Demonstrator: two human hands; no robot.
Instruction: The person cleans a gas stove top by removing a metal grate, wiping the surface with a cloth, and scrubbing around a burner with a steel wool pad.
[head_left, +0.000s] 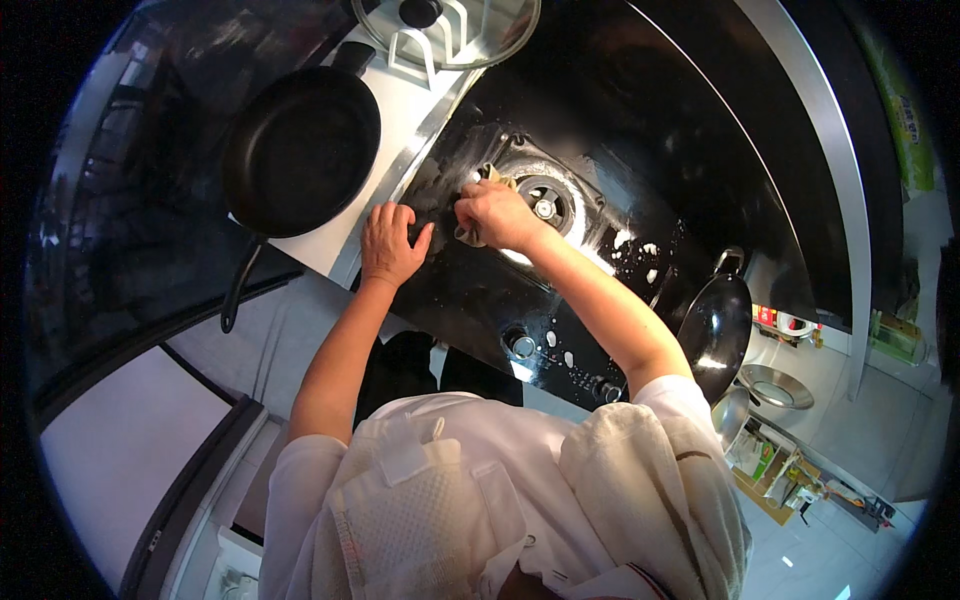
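Note:
A black gas cooktop (480, 300) with a glossy surface lies before me. My right hand (501, 214) is closed around a crumpled yellowish cloth (498, 177), pressed to the surface at the left side of a round gas burner (545, 208). The burner has no pan support over it, and whitish residue rings it. My left hand (391, 244) leans on the cooktop's left edge, its thumb apart from the fingers and nothing in it. White foam patches (651, 276) and droplets dot the surface right of the burner. Two control knobs (520, 342) sit along the front edge.
At left, a black frying pan (304, 154) rests on the white counter (319, 251). Behind it, a glass lid (495, 30) stands in a white rack (412, 52). A black wok (716, 330) is at the right, near a metal dish (776, 386). A range hood (825, 127) overhangs the right side.

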